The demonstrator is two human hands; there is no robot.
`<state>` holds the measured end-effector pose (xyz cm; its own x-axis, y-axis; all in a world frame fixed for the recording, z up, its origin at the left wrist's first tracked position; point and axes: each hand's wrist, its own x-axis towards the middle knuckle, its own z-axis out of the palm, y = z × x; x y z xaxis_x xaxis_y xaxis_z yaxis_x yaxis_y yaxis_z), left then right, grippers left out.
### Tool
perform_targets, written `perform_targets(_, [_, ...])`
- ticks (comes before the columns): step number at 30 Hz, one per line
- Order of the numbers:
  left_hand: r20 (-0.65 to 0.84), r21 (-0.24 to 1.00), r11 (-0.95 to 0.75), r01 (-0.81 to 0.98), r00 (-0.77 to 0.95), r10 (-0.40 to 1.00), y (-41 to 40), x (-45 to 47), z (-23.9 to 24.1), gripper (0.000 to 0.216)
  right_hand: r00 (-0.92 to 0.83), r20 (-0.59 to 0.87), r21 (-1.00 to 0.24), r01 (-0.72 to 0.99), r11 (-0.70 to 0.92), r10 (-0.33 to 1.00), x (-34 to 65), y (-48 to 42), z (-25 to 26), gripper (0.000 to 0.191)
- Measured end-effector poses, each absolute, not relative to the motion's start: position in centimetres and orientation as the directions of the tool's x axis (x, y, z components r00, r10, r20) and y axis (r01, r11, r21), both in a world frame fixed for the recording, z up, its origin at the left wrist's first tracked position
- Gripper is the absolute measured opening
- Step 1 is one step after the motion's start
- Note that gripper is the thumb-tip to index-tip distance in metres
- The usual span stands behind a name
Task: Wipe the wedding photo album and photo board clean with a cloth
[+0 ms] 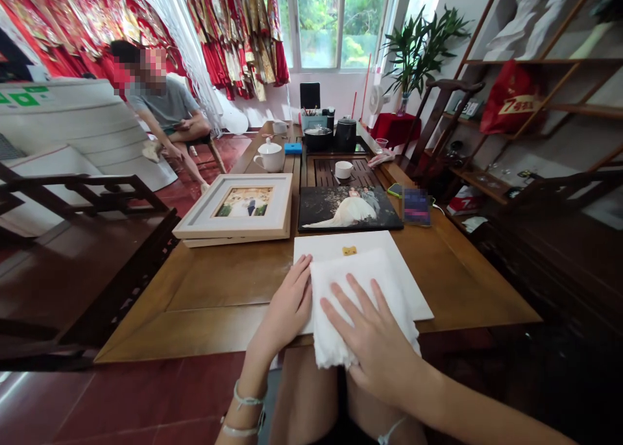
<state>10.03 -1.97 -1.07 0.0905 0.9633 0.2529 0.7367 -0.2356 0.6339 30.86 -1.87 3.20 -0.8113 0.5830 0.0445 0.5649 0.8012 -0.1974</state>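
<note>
Head view, two items under hand, recorded as follows. Item one: white cloth (331, 335), laid over a white board, its near edge reaching past the front of the surface (209, 283). Judged light, soft and limp, easily bunched; best pressed flat by the palm or taken by a loose corner. Item two: white board (326, 245), largely covered, bearing a small yellow piece (349, 251) near its far edge. Judged stiff, fairly light, possibly slick; best steadied by its side edges. Right grip (377, 335): fingers spread flat on the cloth, nothing pinched. Left grip (291, 302): fingers pressed together, rested at the board's left edge beside the cloth; whether that edge is pinched cannot be told. Beyond: a dark photo panel (316, 205) and, farther left, a pale picture frame (189, 221).
</note>
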Motion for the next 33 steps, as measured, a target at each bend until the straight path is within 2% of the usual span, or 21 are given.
perform_targets(3, [0.246,0.632,-0.229,0.741,0.088,0.965,-2.0,9.9,-1.1,0.045,-0.815,0.021,-0.234,0.56,0.795,0.58,31.6,-1.3,3.5,0.084])
perform_targets(8, [0.252,0.626,-0.223,0.747,0.077,0.965,-1.8,10.0,-1.5,0.045,-0.752,-0.001,-0.265,0.636,0.725,0.66,30.5,4.1,3.9,0.081])
perform_targets(12, [0.297,0.631,-0.223,0.743,0.034,0.954,-1.7,10.6,-2.0,0.044,-0.726,0.045,-0.21,0.665,0.717,0.686,29.1,5.7,3.6,0.08])
perform_targets(16, [0.326,0.634,-0.215,0.742,-0.004,0.945,-1.8,11.1,-2.2,0.045,-0.746,0.09,-0.155,0.644,0.749,0.66,29.2,3.0,3.1,0.079])
perform_targets(24, [0.279,0.642,-0.205,0.739,0.023,0.96,-2.0,11.0,-1.6,0.044,-0.826,0.049,-0.254,0.534,0.807,0.562,32.2,-1.6,2.7,0.088])
perform_targets(33, [0.292,0.633,-0.2,0.748,0.008,0.956,-2.1,11.0,-1.9,0.046,-0.714,0.069,-0.287,0.655,0.699,0.697,30.9,6.4,3.3,0.083])
